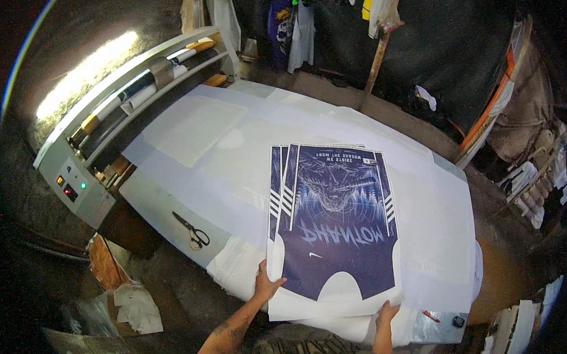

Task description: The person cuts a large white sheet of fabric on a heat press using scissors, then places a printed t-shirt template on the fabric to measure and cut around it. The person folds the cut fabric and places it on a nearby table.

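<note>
On the big white table (188, 136), a stack of blue printed sheets (335, 219) lies near the close edge, and both hands grip it: the left hand (265, 282) pinches the left bottom corner and the right hand (385, 312) holds the bottom edge. Left of the stack there is lots of bare white room, with only black scissors (193, 232) lying near the table's left edge. Beyond that edge stands the long roller machine (107, 121).

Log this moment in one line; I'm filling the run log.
left hand: on printed sheet stack, near-left edge | right hand: on near-right edge | scissors: on white table, untouched
</note>
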Available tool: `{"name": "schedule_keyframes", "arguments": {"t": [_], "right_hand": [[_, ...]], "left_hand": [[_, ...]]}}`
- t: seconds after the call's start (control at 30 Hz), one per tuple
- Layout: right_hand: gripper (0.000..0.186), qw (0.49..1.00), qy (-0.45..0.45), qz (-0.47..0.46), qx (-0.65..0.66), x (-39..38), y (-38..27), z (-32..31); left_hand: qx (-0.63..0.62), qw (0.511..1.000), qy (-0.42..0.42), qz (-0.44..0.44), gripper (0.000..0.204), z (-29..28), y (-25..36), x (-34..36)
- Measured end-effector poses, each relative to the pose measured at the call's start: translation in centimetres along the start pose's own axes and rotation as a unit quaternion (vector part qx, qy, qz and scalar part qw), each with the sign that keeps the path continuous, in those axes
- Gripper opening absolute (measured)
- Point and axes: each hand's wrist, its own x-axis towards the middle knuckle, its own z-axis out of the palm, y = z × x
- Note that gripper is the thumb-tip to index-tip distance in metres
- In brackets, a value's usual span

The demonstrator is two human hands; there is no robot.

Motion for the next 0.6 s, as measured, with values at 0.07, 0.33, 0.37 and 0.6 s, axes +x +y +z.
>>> {"name": "schedule_keyframes", "arguments": {"t": [0.07,0.33,0.37,0.6], "right_hand": [[0.055,0.999,0.013,-0.022,-0.037,-1.2,0.2,0.7],[0.049,1.000,0.024,0.001,-0.016,-7.0,-0.4,2.6],[0.046,1.000,0.018,-0.010,0.013,-7.8,-0.7,2.7],[0.031,0.889,-0.039,0.259,0.375,-17.3,-2.8,12.6]], "left_hand": [[-0.017,1.000,-0.014,0.019,0.094,-1.0,-0.8,1.5],[0.023,0.995,-0.087,0.042,0.090,-4.1,-1.2,7.9],[0.019,0.993,-0.106,0.050,0.090,-4.4,-0.9,8.8],[0.201,0.928,-0.071,0.304,0.085,-9.1,4.9,20.2]]}}
